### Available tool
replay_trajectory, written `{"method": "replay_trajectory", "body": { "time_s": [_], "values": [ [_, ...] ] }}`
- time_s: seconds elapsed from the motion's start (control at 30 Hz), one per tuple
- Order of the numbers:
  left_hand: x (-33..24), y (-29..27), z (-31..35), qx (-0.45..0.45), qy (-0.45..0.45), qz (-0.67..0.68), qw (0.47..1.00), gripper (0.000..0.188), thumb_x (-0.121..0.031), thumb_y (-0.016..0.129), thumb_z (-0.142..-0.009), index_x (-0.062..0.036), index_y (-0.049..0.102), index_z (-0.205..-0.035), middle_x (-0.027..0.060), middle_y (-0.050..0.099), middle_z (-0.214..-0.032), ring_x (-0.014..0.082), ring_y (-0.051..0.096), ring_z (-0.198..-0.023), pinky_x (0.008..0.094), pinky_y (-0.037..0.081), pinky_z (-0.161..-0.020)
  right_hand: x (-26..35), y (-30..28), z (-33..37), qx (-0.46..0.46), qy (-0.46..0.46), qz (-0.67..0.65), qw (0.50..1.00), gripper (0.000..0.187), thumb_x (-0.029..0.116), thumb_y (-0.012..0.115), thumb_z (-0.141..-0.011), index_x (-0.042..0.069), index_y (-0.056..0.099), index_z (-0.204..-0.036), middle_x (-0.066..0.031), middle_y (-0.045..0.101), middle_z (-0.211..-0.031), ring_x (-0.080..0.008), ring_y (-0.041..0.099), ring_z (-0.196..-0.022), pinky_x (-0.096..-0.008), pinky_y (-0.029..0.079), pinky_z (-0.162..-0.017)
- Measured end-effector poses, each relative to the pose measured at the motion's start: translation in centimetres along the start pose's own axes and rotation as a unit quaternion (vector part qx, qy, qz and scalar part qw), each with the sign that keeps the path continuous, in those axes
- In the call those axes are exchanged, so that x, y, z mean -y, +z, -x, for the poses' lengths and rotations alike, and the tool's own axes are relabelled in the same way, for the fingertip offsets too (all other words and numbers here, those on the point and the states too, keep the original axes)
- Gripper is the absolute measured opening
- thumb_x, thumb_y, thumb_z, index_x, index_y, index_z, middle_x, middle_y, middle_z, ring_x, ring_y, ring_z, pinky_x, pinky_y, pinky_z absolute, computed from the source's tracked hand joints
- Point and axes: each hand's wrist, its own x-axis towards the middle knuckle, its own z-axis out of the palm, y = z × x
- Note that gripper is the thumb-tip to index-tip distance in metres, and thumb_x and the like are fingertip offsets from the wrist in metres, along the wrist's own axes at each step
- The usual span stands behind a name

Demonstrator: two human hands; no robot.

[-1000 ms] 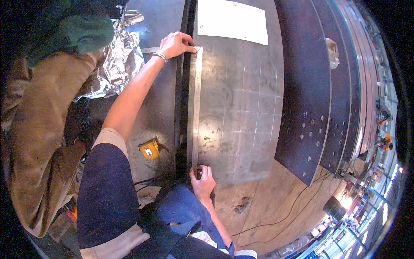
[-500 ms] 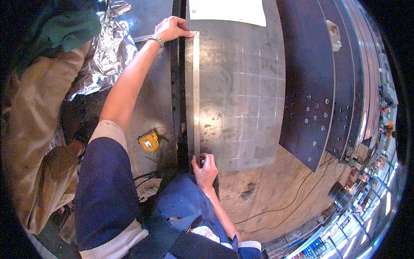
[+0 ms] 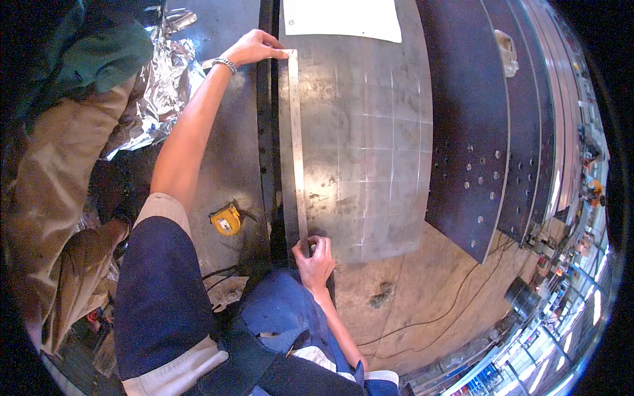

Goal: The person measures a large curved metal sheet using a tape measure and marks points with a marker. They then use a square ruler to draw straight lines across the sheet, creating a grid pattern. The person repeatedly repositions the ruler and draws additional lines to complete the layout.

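Note:
A steel framing square [image 3: 296, 142] lies with its long arm along the left edge of a grey metal plate [image 3: 411, 221]. Its short arm runs left, partly behind my left wrist. Faint pale lines form a grid on the plate. At the far corner of the square, my left hand [image 3: 254, 48] pinches it between thumb and fingers. My right hand [image 3: 315, 264] is closed around the near end of the long arm, fingers bent; whether it also holds something small cannot be seen. Left of the plate, across a dark gap, sits a yellow tape measure [image 3: 226, 220].
A white sheet [image 3: 343, 18] covers the plate's far end. Crumpled foil [image 3: 165, 96] lies far left, beside a person in brown trousers [image 3: 63, 158]. Dark steel plates with holes [image 3: 465, 119] stand to the right. Cables [image 3: 432, 318] cross the brown floor [image 3: 370, 317].
The far corner of the square has shifted slightly left with my left hand, so the long arm slants a little. My right hand stays at the near end. The view has also moved slightly.

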Motion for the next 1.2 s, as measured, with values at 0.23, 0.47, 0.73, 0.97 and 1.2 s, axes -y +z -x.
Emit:
{"method": "replay_trajectory", "body": {
  "time_s": [0.23, 0.47, 0.73, 0.97, 1.2],
  "values": [
    [-7.0, -0.7, -0.4, -0.016, -0.11, -0.249, 0.962, 0.051, -0.059, 0.082, -0.071, -0.0154, 0.082, -0.098, 0.0095, 0.078, -0.097, 0.0296, 0.075, -0.095, 0.041, 0.057, -0.085, -0.1, -0.2, -0.8, 0.026, -0.01, 0.024, 0.999, 0.033, 0.019, 0.082, -0.08, 0.007, 0.065, -0.105, -0.0097, 0.066, -0.092, -0.0279, 0.069, -0.076, -0.0395, 0.055, -0.065],
    [-9.9, 0.0, -1.2, 0.155, -0.046, -0.039, 0.986, 0.052, -0.051, 0.08, -0.082, -0.0009, 0.077, -0.096, 0.0062, 0.079, -0.096, 0.0168, 0.073, -0.084, 0.0346, 0.058, -0.078, -1.4, -3.9, -1.8, -0.043, 0.053, -0.036, 0.997, 0.03, 0.016, 0.084, -0.08, 0.004, 0.069, -0.103, -0.0081, 0.07, -0.083, -0.0178, 0.066, -0.07, -0.0336, 0.054, -0.064],
    [-13.0, -1.6, 1.0, 0.336, 0.09, 0.21, 0.914, 0.065, -0.042, 0.074, -0.092, 0.0027, 0.058, -0.136, 0.0061, 0.077, -0.113, 0.0169, 0.072, -0.091, 0.0259, 0.053, -0.078, -5.4, -11.4, -3.1, -0.08, 0.011, 0.027, 0.996, 0.021, 0.01, 0.082, -0.084, -0.001, 0.068, -0.096, -0.0117, 0.064, -0.082, -0.0246, 0.061, -0.068, -0.0322, 0.05, -0.061],
    [-19.3, -7.3, 4.2, 0.465, 0.185, 0.196, 0.843, 0.049, -0.007, 0.087, -0.072, -0.0021, 0.074, -0.119, 0.0114, 0.075, -0.117, 0.0241, 0.072, -0.102, 0.038, 0.053, -0.099, -5.5, -17.3, -2.7, -0.164, -0.189, 0.14, 0.958, 0.015, -0.001, 0.079, -0.082, 0.005, 0.071, -0.094, -0.009, 0.065, -0.08, -0.0247, 0.061, -0.069, -0.0329, 0.05, -0.061],
    [-19.6, -8.1, 6.1, 0.435, 0.292, 0.221, 0.823, 0.033, -0.016, 0.087, -0.078, -0.0009, 0.078, -0.106, 0.0128, 0.076, -0.109, 0.0245, 0.07, -0.103, 0.0374, 0.054, -0.095, -5.0, -19.0, -3.2, -0.167, -0.171, 0.134, 0.962, 0.015, -0.001, 0.079, -0.083, 0.002, 0.071, -0.094, -0.0091, 0.062, -0.08, -0.0221, 0.059, -0.069, -0.0311, 0.047, -0.06]
  ]
}}
